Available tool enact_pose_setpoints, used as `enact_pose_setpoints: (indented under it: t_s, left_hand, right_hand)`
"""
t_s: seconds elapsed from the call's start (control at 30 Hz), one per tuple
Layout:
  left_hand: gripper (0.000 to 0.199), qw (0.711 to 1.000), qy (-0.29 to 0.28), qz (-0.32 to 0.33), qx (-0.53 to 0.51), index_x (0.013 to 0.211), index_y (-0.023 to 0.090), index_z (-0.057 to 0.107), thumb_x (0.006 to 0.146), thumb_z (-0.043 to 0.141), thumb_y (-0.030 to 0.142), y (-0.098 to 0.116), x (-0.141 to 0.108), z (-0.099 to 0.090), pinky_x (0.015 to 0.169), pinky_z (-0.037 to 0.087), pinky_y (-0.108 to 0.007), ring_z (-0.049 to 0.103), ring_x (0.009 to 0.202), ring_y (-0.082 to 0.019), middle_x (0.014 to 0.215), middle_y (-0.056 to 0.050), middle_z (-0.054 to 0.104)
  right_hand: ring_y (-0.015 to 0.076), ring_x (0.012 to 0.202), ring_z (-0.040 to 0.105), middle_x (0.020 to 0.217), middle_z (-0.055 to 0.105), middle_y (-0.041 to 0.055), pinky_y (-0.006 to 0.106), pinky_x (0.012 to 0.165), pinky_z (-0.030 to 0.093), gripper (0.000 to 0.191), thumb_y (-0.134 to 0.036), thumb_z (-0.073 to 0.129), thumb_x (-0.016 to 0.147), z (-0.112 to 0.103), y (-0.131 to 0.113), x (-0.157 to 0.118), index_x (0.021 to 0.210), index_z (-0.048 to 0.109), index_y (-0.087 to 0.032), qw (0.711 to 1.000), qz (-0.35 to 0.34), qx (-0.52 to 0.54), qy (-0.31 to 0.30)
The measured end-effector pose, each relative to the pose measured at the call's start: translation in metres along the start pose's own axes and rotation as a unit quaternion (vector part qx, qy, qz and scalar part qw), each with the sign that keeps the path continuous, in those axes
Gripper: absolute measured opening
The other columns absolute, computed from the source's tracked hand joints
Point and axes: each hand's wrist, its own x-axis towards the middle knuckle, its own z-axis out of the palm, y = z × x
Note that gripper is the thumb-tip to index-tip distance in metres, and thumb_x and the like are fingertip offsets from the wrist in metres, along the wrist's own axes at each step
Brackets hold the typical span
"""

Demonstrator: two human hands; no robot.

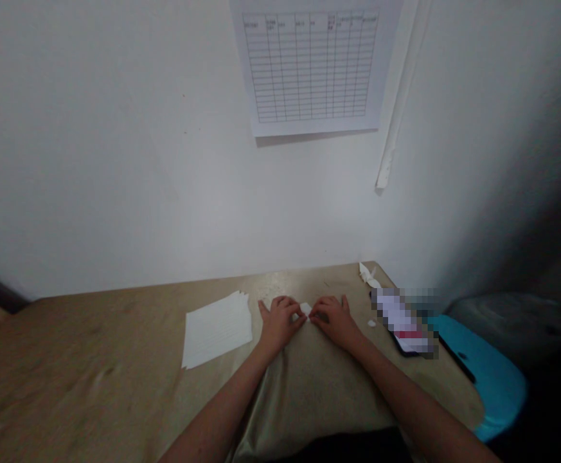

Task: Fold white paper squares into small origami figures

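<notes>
Two pinches, by left hand [281,316] and right hand [332,315], clamped close together on a small white paper piece [306,308] between them, low at the brown table [328,392], presumably for steady control from both sides. White sheets [217,331] fanned slightly beside the left hand, probably for easy reach; small white scrap [371,323] and blurred phone-like object [400,321] off to the right, apparently out of the way.

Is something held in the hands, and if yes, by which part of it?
A small white piece, seemingly paper: the left hand pinches its left side, the right hand its right side.
</notes>
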Motion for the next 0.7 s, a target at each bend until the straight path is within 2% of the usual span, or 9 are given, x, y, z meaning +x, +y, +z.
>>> enact_pose_setpoints:
  t_s: [0.43,0.7]
  left_hand:
    - [0.013,1.000,0.011,0.005,0.022,0.093,0.031,0.071,0.087,0.067,0.042,0.0053,-0.0003,-0.0005,0.107,-0.002,-0.080,0.047,0.124,-0.028,0.114,-0.001,0.066]
    - [0.016,1.000,-0.005,-0.007,0.013,0.094,0.031,0.070,0.085,0.069,0.045,0.0040,0.0017,-0.0011,0.108,0.000,-0.079,0.047,0.125,-0.028,0.118,-0.001,0.065]
  right_hand:
    - [0.0218,0.120,0.052,0.111,0.066,0.0010,0.065,0.114,0.007,0.011,-0.028,0.059,0.091,-0.0002,-0.0049,-0.0011,0.095,0.068,-0.028,0.999,0.004,-0.035,-0.008]
    - [0.0229,0.122,0.050,0.112,0.064,0.0015,0.064,0.114,0.007,0.012,-0.030,0.057,0.091,-0.0015,-0.0077,-0.0009,0.098,0.067,-0.028,0.999,0.009,-0.045,-0.018]
